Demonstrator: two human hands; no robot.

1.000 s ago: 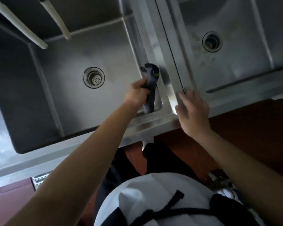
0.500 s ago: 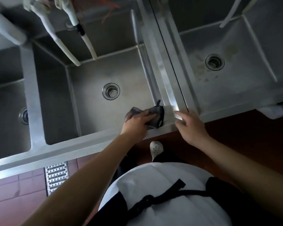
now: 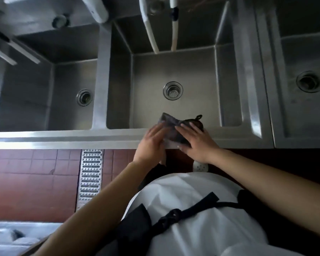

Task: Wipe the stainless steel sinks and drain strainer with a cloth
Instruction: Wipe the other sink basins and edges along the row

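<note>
A dark grey cloth (image 3: 171,124) with a small hanging loop lies on the front rim (image 3: 81,138) of the middle stainless steel sink (image 3: 198,74). My left hand (image 3: 151,143) holds the cloth's left side. My right hand (image 3: 196,142) presses flat on its right side. The drain strainer (image 3: 173,90) sits in the middle sink's floor, just beyond the cloth. The left sink (image 3: 44,97) and the right sink (image 3: 307,52) each show a round drain.
White faucet spouts (image 3: 151,28) hang over the middle sink's back; more hang at the upper left (image 3: 15,50). A perforated metal floor drain (image 3: 90,179) runs across the red floor tiles below the rim. I wear a white top and dark apron.
The view has shifted left, centring the middle sink. The cloth moved from the divider onto the front rim, and my right hand came off the rim onto the cloth.
</note>
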